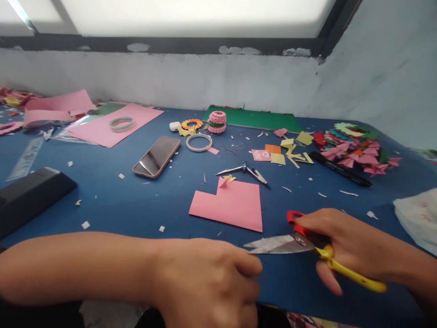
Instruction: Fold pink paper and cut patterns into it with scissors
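Note:
My right hand grips scissors with one red and one yellow handle. Their blades point left and are slightly parted. At the blade tips is my left hand, its fingers curled in. Whatever those fingers may hold is hidden behind the knuckles. Just beyond both hands lies a pink sheet of paper with a corner cut away. A small folded pink piece and yellow scraps rest on its far edge. Behind that sheet is an opened drawing compass.
A phone and tape rolls lie mid-table. A ruffled paper stack stands behind. Right are yellow paper scraps, a black marker and a colourful paper pile. A dark block sits left, before pink sheets.

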Demonstrator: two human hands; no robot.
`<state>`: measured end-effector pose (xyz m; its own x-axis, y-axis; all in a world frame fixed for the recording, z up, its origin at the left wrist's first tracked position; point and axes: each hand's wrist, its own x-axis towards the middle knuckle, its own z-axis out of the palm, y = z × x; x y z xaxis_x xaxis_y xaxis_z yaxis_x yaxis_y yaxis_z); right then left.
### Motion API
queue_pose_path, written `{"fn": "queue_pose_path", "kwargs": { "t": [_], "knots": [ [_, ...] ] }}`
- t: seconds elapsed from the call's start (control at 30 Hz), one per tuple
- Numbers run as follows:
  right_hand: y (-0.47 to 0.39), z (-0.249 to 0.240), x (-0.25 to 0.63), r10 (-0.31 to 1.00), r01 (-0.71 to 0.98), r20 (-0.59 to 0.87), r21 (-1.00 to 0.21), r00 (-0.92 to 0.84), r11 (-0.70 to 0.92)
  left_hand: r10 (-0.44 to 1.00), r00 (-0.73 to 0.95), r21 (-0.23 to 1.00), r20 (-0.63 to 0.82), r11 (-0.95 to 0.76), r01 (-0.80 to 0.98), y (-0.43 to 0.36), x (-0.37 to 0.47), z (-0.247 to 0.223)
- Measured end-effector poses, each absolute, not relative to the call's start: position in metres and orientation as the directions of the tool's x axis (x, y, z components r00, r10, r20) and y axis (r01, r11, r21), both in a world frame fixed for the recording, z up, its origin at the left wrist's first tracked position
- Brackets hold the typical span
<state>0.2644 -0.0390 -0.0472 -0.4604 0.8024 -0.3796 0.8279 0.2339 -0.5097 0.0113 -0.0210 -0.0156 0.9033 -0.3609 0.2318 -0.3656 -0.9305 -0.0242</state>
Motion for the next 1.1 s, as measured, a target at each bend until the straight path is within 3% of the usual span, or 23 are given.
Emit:
{"fn": "queue_pose_path", "kwargs": {
  "t": [0.6,1.1],
  "knots": [
    [-0.043,-0.042,0.260,0.773,0.809,-0.405,-0.543,-0.488,0.226,-0.339,0.877,-0.071,0.340,-0.939,-0.336,-0.022,0.012,-0.019],
    [-0.043,-0.037,0.256,0.780,0.757,-0.314,-0.585,-0.542,0.291,-0.355,0.915,-0.028,0.194,-0.934,-0.356,-0.022,0.012,-0.017]
  ]
}}
